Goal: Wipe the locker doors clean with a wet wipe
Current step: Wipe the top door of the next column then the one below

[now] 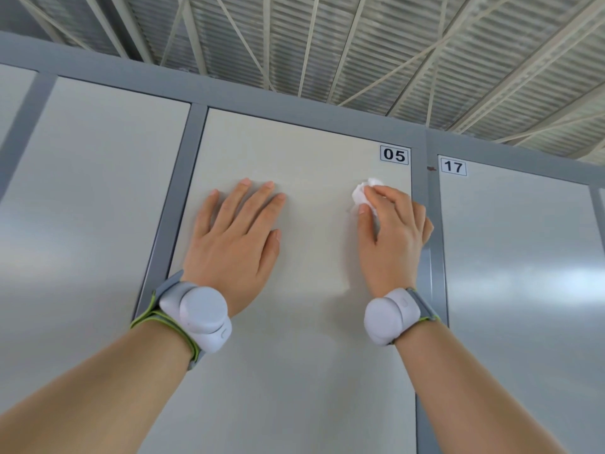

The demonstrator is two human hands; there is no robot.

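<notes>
- Left hand (237,235): fingers straight, palm flat on locker door 05 (304,322).
- Right hand (394,231): fingers pinch crumpled wet wipe (363,193) against door, below number label (394,155).

The head camera looks up, close against locker door 05 (311,149), ceiling (360,44) above.
</notes>
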